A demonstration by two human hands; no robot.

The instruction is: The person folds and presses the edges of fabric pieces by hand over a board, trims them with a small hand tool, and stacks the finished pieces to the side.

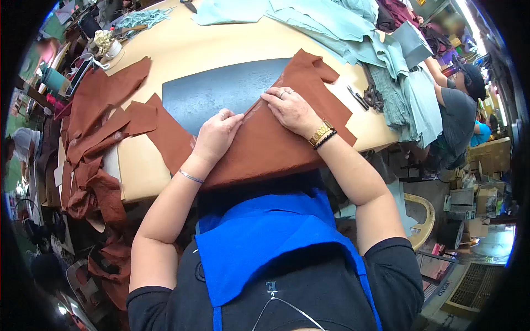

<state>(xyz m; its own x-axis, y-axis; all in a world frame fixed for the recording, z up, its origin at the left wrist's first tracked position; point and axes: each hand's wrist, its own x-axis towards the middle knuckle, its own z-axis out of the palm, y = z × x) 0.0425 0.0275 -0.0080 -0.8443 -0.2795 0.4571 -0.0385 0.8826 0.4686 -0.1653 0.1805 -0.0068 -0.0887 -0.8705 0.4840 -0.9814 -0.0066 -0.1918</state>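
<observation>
A brown leather piece [265, 146] lies in front of me, draped over the near edge of the table and partly over a dark board [215, 91]. Along its upper, slanted edge, my left hand [218, 132] pinches the leather with closed fingers. Further up the same edge, my right hand [290, 110] has its thumb and fingers pressed together on the leather. A narrow strip of the edge between the two hands looks folded over. The fingertips cover the exact spots being gripped.
More brown leather pieces [99, 127] hang off the table's left side. Pale blue-green leather [331, 27] is heaped at the back and right. A dark slim tool [358, 98] rests right of my work. A co-worker [461, 110] is beyond the right edge.
</observation>
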